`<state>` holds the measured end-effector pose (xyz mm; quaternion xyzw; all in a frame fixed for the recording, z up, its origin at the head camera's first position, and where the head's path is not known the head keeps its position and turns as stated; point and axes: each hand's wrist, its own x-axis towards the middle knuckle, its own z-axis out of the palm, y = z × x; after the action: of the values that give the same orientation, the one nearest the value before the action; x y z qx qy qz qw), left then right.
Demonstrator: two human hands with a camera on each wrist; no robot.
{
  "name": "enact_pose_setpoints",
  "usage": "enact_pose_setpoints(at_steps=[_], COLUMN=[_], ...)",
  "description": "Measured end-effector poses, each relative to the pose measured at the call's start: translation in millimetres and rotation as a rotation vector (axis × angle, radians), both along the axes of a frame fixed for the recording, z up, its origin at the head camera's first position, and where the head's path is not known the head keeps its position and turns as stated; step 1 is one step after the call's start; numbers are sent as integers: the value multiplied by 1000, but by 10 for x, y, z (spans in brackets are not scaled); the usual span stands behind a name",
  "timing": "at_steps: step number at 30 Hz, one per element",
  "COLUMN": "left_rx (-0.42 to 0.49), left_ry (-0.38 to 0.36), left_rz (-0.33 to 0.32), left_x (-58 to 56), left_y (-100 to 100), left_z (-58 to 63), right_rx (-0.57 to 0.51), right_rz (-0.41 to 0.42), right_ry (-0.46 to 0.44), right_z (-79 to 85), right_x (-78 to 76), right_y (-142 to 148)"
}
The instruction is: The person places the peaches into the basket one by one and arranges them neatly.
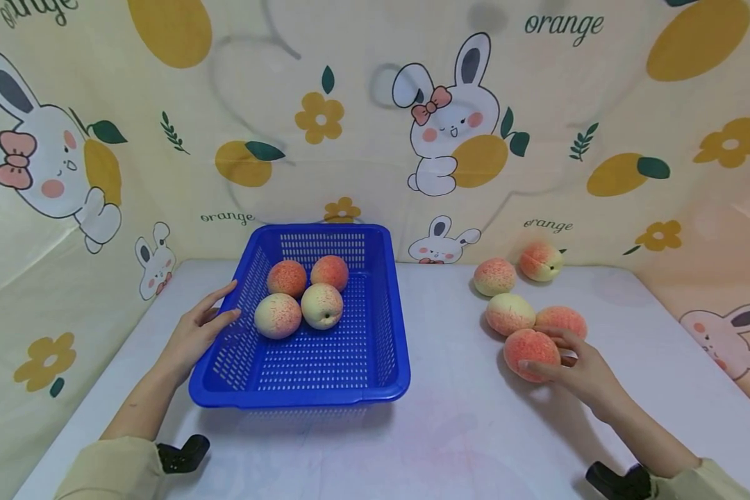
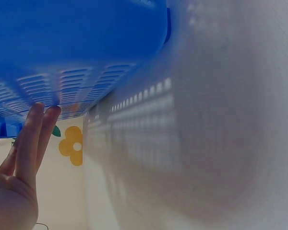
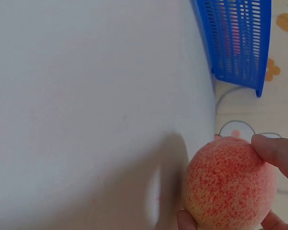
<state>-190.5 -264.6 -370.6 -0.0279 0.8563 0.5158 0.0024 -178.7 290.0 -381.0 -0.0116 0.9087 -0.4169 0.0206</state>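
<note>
A blue plastic basket with slotted walls stands left of the middle of the table, several peaches grouped in its far left part. My left hand holds the basket's left rim; in the left wrist view its fingers reach up against the outer wall beneath the edge. On the right, my right hand grips a reddish peach between thumb and fingers. That peach fills the lower right of the right wrist view. Whether it touches the table is hard to tell.
Beyond the held peach are several loose ones: a red peach close to the fingers, a pale peach, and two farther back, a peach and another peach. A printed cloth hangs behind the white table.
</note>
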Motion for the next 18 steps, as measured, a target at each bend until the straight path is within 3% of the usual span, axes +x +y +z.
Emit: enact_pose_setpoints(at_steps=[7,18], left_rx=[3,8], left_ry=[4,4], left_rz=[-1,-5], left_x=[1,6], left_y=[-3,7], left_z=[0,1], right_rx=[-67,-154], right_rz=[15,78], right_ry=[-38,4], right_z=[24,67], right_x=[-26,-88], right_y=[-59,-239])
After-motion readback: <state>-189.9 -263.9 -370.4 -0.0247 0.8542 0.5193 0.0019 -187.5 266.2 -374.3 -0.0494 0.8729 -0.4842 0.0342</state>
